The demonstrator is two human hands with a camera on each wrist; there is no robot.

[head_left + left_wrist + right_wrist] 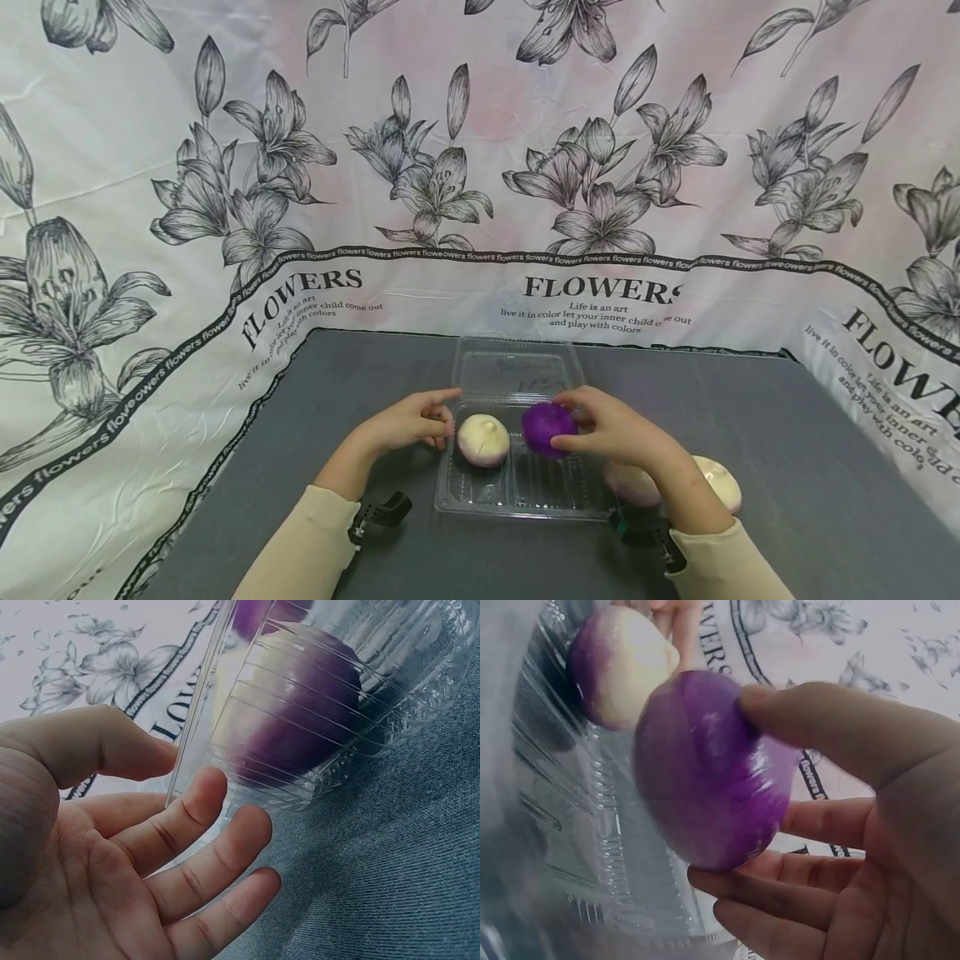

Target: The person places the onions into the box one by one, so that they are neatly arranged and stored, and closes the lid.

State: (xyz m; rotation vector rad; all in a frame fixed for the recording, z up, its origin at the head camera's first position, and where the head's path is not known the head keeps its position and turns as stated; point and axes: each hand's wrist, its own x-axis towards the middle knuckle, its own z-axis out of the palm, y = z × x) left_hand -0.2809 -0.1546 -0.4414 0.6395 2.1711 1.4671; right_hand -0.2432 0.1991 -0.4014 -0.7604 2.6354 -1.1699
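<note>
My right hand (618, 429) holds a glossy purple turnip (550, 430) between thumb and fingers, over the right half of a clear plastic container (450, 498). Seen from the right wrist, the thumb presses one side of the turnip (712, 772) and fingertips support it from the other. A cream-and-purple turnip (483, 440) sits in the container's left half, its cream nub upward. Beside the container's left edge is my left hand (408, 421), fingers loosely bent. In the left wrist view, its thumb and fingertips are right at the rim (196, 712).
The container's clear lid (517, 367) lies folded back towards the flower-printed cloth (442, 292). To the right, on the dark grey tabletop (810, 467), two more pale turnips lie: one (632, 483) partly behind the right hand, another (720, 483) beyond the forearm.
</note>
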